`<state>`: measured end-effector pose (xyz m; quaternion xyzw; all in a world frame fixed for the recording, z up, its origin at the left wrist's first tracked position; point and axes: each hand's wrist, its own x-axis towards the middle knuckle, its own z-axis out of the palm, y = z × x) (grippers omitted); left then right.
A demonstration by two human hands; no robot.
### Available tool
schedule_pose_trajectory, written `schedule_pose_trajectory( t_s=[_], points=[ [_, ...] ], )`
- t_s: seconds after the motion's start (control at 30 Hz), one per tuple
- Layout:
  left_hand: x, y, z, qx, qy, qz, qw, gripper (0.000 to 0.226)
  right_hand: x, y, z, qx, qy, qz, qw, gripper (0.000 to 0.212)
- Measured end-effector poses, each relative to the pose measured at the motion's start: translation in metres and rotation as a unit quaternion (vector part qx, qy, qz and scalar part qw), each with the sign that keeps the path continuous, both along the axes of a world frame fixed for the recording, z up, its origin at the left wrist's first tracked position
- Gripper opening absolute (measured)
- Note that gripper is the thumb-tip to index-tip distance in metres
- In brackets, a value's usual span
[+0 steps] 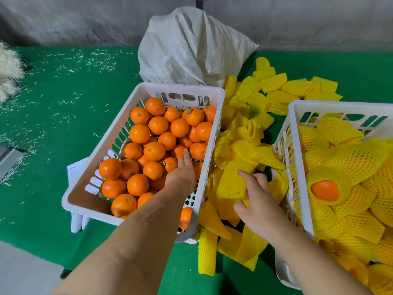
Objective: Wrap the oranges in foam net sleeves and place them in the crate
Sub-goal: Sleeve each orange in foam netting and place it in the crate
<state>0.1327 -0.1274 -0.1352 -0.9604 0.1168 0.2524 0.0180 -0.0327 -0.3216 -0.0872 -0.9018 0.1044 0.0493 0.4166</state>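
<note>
While my two bare forearms reach out from the near edge over the green felt-covered table (pixel 53 145), each hand is starting its own half of the same step, and doing it well means finishing both grabs cleanly before bringing them together. My right hand (pixel 255 201) is down in the loose heap of yellow foam net sleeves (pixel 240 145) between the two baskets, thumb and curled fingers pinching one yellow foam net sleeve (pixel 231 179); I should lift only that one, shaking off any neighbour that clings, and hold it by its open end so the mouth can be spread. My left hand (pixel 180 173) lies over the bare oranges (pixel 148 133) in the white slotted plastic basket (pixel 106 150) on the left, index finger stretched forward and touching fruit; whether the other fingers are closed round an orange I cannot tell, since the back of the hand hides them. I judge it best to take a top orange, not one wedged underneath. To the right, the white plastic crate (pixel 297 111) already holds many netted oranges (pixel 325 188), so there is room only on top. Farther off sits a white woven sack (pixel 191 45).
</note>
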Motion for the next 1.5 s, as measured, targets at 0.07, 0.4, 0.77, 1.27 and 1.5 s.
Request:
schedule_pose_trajectory(
  t_s=[0.07,0.4,0.77,1.27,1.5],
  points=[
    [0.002,0.005,-0.003,0.012,-0.022,0.038,0.999,0.105,0.001,-0.001,0.001,0.013,-0.008,-0.008,1.000,0.070],
    [0.001,0.004,-0.008,0.086,-0.078,-0.004,0.993,0.087,0.001,0.001,0.014,0.068,-0.036,-0.026,0.997,0.059],
    [-0.009,-0.006,0.005,0.148,-0.097,-0.064,0.982,0.056,0.002,0.001,0.014,0.044,-0.062,-0.014,0.997,0.067],
    [-0.061,0.019,0.118,-0.334,-0.209,0.077,0.916,0.058,-0.002,-0.002,0.039,0.133,-0.102,-0.147,0.975,0.062],
    [-0.125,-0.027,0.121,-0.606,0.165,-0.020,0.778,0.050,0.004,-0.004,0.038,0.125,-0.140,-0.214,0.959,0.024]
  ],
)
